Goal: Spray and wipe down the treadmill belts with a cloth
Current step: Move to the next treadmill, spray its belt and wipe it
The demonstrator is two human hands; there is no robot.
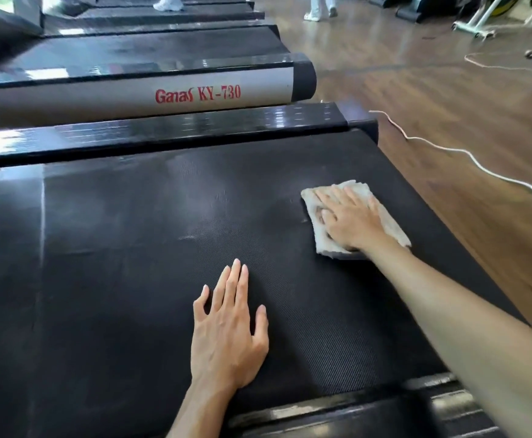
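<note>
A black treadmill belt fills most of the view. Near its right end lies a folded beige cloth. My right hand presses flat on the cloth with straight, spread fingers. My left hand rests flat on the bare belt nearer to me, fingers straight and holding nothing. Faint pale streaks show on the belt left of the cloth. No spray bottle is in view.
Glossy black side rails border the belt. A second treadmill marked "Ganas KY-730" stands beyond, with more behind it. A white cord runs over the wooden floor at right. A person's feet show at the top.
</note>
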